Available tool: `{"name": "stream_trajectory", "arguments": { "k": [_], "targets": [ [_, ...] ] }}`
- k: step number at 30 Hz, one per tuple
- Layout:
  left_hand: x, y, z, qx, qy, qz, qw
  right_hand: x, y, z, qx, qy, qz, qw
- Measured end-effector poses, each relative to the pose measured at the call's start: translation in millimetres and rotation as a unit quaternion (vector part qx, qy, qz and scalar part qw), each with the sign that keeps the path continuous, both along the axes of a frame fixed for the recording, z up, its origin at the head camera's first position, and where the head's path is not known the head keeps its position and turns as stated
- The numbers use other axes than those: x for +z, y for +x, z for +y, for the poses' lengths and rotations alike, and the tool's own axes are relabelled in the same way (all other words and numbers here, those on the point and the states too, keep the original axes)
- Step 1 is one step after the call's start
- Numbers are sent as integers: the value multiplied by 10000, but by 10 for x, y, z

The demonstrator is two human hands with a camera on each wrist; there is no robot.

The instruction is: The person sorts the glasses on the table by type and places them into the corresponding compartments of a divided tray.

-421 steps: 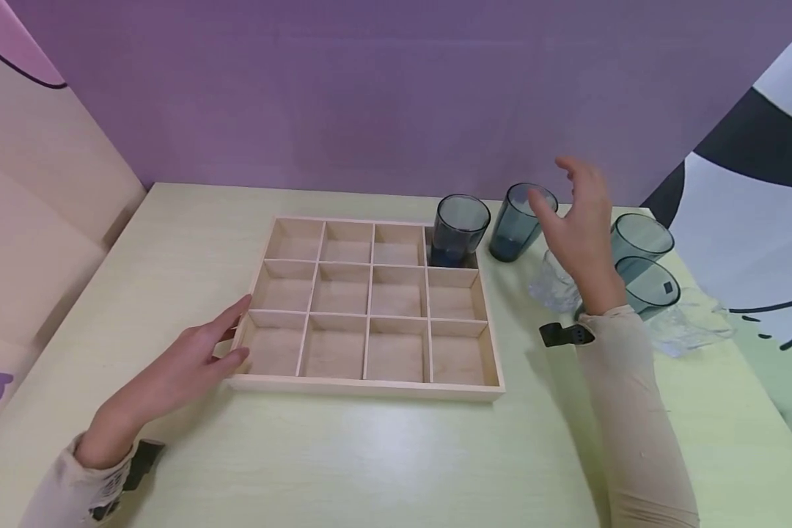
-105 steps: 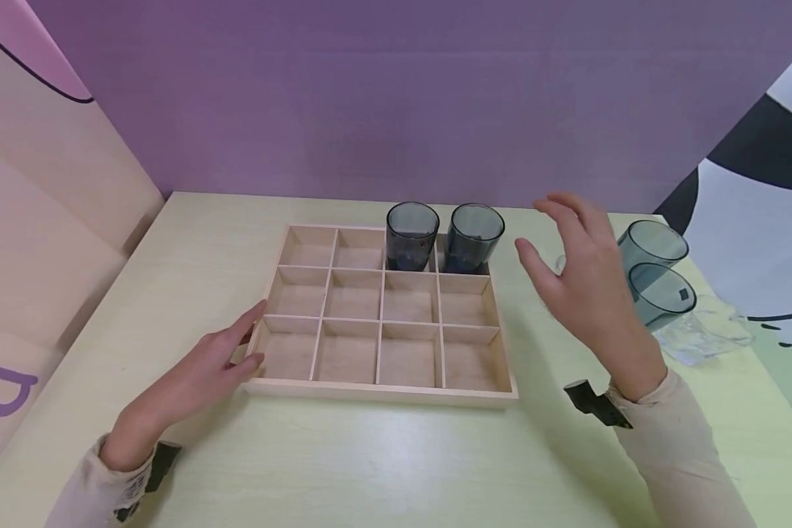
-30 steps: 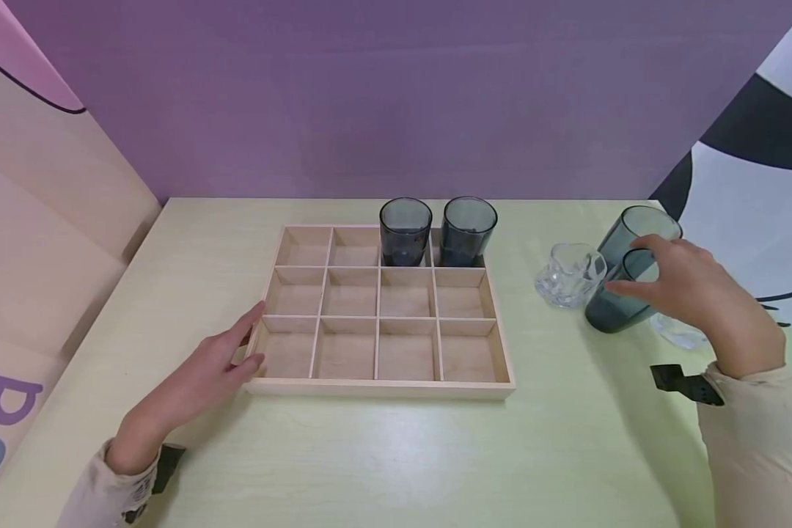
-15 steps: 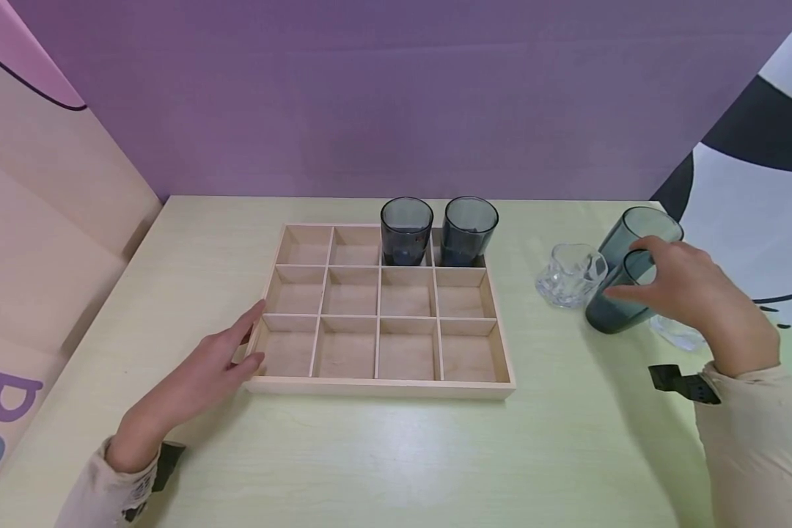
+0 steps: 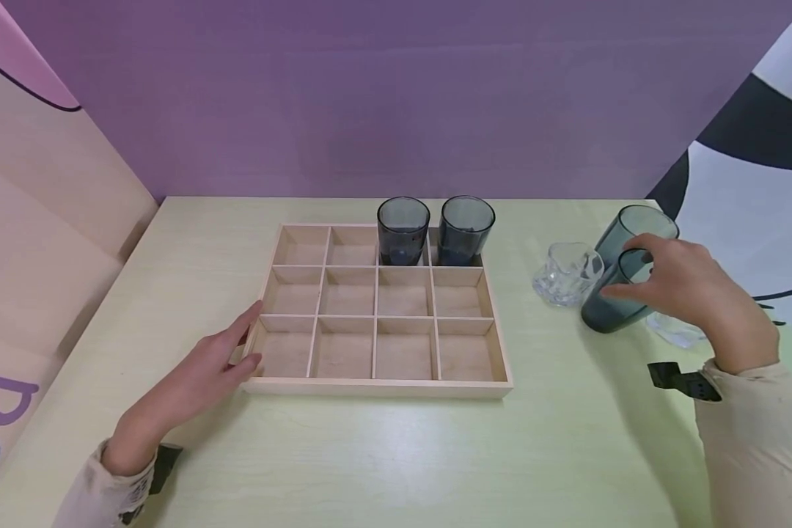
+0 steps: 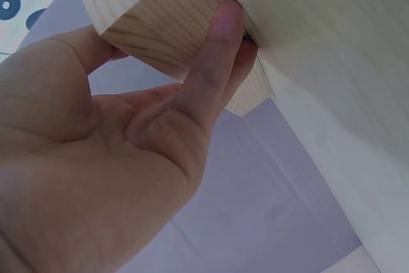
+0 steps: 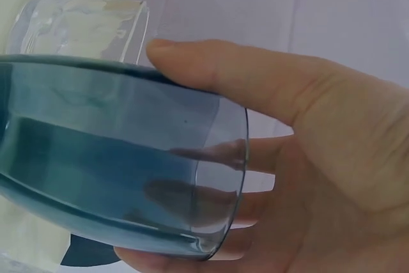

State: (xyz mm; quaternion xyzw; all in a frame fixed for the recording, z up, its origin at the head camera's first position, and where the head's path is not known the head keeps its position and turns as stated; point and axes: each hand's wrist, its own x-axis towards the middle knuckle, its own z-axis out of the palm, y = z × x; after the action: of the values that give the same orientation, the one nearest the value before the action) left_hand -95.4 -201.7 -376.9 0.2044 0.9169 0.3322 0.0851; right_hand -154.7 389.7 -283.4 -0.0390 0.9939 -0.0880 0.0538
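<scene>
My left hand (image 5: 188, 385) holds the left edge of a wooden compartment tray (image 5: 372, 389), thumb near its front corner. In the left wrist view, curled fingers (image 6: 214, 68) press against the tray's side. Two grey-blue glasses (image 5: 402, 235) stand upright in the back row, in the two rightmost compartments. On the right, my right hand (image 5: 696, 297) grips another blue-tinted glass (image 5: 607, 312), which stands on the table. In the right wrist view the thumb lies along one side of this glass (image 7: 102, 151), and the fingers show through it from the other side.
Behind the gripped glass stands another tinted glass (image 5: 643, 224). A clear, wavy glass cup (image 5: 569, 275) is just left of them. More clear glass (image 5: 676, 331) is partly hidden under the right hand. A purple wall (image 5: 396, 103) borders the table's back edge.
Since the oldest frame, a second glass has come into the tray's back row. The right hand has moved from the air to the glass at right. Almost nothing differs over the last second.
</scene>
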Motion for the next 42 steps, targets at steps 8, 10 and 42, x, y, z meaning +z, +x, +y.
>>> {"name": "stream_trajectory", "arguments": {
  "k": [8,10,42],
  "targets": [
    [-49,2,-7,6,12,-32,10000,25,20,-47,-15,-64,-52,10000],
    [-55,2,-5,20,2,-39,10000,31,31,-54,-11,-72,-19,10000],
    [11,-6,-2,-34,27,57,10000,242,264,-518,823,-293,997,9912]
  ]
}}
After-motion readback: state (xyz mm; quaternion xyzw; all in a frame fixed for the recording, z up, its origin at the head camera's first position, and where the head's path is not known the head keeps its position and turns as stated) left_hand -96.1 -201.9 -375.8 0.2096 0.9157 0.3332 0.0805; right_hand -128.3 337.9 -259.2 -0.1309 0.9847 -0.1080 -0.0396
